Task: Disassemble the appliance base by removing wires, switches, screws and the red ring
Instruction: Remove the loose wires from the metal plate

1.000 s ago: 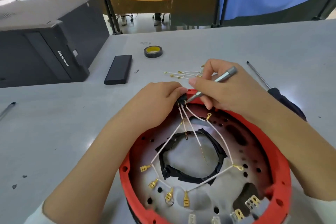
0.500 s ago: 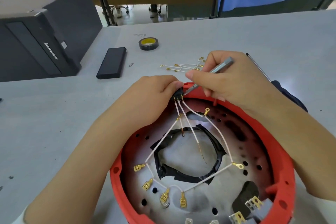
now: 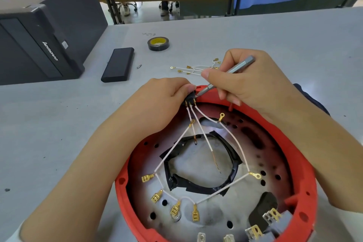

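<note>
Two hands on one tiny switch (image 3: 190, 98), so go easy. Your left hand (image 3: 167, 96) is pinching the black switch at the far rim of the red ring (image 3: 306, 165), which sits on the table (image 3: 59, 133) right in front of you. Your right hand (image 3: 241, 84) grips the steel tool (image 3: 231, 72) like a pen, tip wedged at the switch.

My guess at the risk: if the tip slips off, it jabs your left fingertips, since they're touching the same spot. Yanking could also tear the white wires (image 3: 204, 139) still attached under the switch.

Room-wise, the loose wire bundle (image 3: 194, 68) lies just beyond your hands, so lift the switch up and back towards you. Tape roll (image 3: 158, 43) and black case (image 3: 118, 64) are well apart.
</note>
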The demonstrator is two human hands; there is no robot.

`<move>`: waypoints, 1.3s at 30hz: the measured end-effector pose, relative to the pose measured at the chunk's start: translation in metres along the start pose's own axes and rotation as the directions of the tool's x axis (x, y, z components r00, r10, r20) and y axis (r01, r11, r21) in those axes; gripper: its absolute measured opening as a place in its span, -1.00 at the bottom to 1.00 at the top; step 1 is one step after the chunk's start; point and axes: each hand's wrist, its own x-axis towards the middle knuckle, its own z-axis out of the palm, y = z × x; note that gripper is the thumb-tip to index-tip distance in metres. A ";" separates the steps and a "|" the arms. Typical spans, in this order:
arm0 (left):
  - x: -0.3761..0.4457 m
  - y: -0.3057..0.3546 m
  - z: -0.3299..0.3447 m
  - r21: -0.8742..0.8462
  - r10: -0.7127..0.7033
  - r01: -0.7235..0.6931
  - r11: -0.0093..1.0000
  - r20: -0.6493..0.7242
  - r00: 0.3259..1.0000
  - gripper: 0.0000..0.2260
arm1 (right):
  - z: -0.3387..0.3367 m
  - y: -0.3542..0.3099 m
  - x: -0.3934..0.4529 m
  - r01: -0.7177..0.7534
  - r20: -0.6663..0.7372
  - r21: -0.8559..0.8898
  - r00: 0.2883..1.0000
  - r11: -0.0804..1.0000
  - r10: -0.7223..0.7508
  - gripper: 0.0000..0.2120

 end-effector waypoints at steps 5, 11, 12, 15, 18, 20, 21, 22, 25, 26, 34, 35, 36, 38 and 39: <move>0.000 -0.002 0.001 -0.003 0.004 -0.004 1.000 -0.019 1.000 -0.70 | -0.002 0.002 0.001 -0.006 -0.004 -0.054 1.000 0.998 0.006 -0.71; 0.000 -0.002 0.001 -0.005 0.011 -0.011 1.000 -0.025 1.000 -0.67 | -0.002 0.002 0.000 0.004 0.020 -0.045 1.000 0.999 -0.003 -0.74; 0.000 -0.002 0.001 -0.003 0.011 -0.011 1.000 -0.029 1.000 -0.67 | -0.002 0.002 0.001 0.005 0.020 -0.049 1.000 0.999 -0.004 -0.75; 0.001 -0.002 0.001 0.004 0.014 -0.014 1.000 -0.037 0.999 -0.67 | -0.003 0.004 0.002 0.018 0.031 -0.068 0.999 0.998 -0.016 -0.75; 0.000 -0.001 0.001 0.010 0.015 -0.015 1.000 -0.038 0.999 -0.66 | -0.003 0.005 0.003 0.028 0.033 -0.073 0.999 0.997 -0.026 -0.75; 0.000 -0.001 0.001 0.004 0.013 -0.013 1.000 -0.030 0.999 -0.64 | -0.003 0.007 0.005 0.034 0.035 -0.089 0.999 0.995 -0.031 -0.74; 0.000 -0.001 0.001 0.006 0.013 -0.013 1.000 -0.028 1.000 -0.64 | -0.003 0.007 0.006 0.035 0.042 -0.099 0.999 0.995 -0.031 -0.74; 0.000 -0.001 0.001 0.009 0.014 -0.014 1.000 -0.030 0.999 -0.65 | -0.002 0.008 0.007 0.035 0.055 -0.115 0.998 0.993 -0.029 -0.74; 0.001 -0.001 0.002 0.024 0.022 -0.021 0.999 -0.045 0.999 -0.69 | 0.001 0.009 0.007 0.050 0.117 -0.207 0.993 0.977 -0.027 -0.75; 0.001 0.000 0.002 0.026 0.024 -0.023 0.999 -0.046 0.999 -0.69 | 0.002 0.009 0.007 0.054 0.122 -0.219 0.992 0.974 -0.028 -0.74; 0.000 0.001 0.001 0.019 0.031 -0.030 0.999 -0.012 0.999 -0.65 | -0.001 0.008 0.008 0.039 0.002 -0.082 0.999 0.996 -0.039 -0.68; 0.000 0.000 0.001 0.022 0.030 -0.029 0.999 -0.012 0.999 -0.66 | -0.002 0.007 0.007 0.037 0.006 -0.075 0.999 0.996 -0.037 -0.68; 0.000 0.000 0.001 0.027 0.028 -0.028 0.999 -0.013 1.000 -0.66 | -0.002 0.007 0.007 0.034 0.011 -0.071 0.999 0.997 -0.033 -0.68; 0.001 0.000 0.002 0.026 0.022 -0.022 0.999 -0.022 1.000 -0.66 | -0.003 0.007 0.007 0.028 0.017 -0.065 0.999 0.997 -0.027 -0.67; 0.000 0.000 0.001 0.025 0.020 -0.019 1.000 -0.029 0.999 -0.66 | -0.003 0.007 0.008 0.027 0.019 -0.061 0.999 0.998 -0.025 -0.67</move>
